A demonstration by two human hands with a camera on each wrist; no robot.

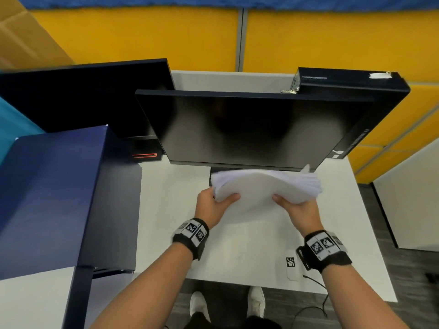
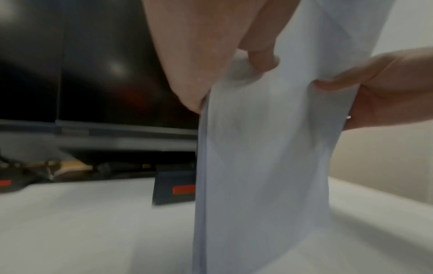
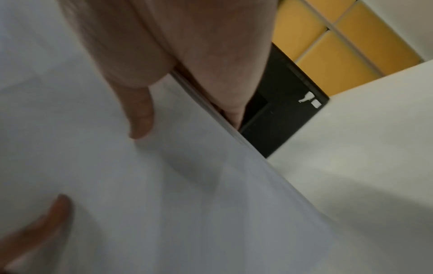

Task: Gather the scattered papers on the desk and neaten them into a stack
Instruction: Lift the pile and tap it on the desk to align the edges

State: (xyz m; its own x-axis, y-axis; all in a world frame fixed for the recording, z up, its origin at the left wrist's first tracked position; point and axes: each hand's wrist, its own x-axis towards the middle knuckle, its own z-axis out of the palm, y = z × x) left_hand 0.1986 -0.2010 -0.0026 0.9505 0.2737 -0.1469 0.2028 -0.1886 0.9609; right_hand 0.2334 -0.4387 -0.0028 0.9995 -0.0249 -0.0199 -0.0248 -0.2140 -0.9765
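Head view, hands (image 1: 257,206) grip papers (image 1: 266,186) (edges fanned)

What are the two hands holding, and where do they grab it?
A bundle of white papers. The left hand grips its left edge and the right hand grips its right edge, thumbs on top, above the desk.

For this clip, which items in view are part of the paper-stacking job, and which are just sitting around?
Part of the job:
- stack of papers, held upright on the desk
- left hand, gripping its left edge
- right hand, gripping its right edge
- white desk

Just lying about:
- front monitor
- second monitor behind it
- dark blue box
- tagged white object near the desk edge
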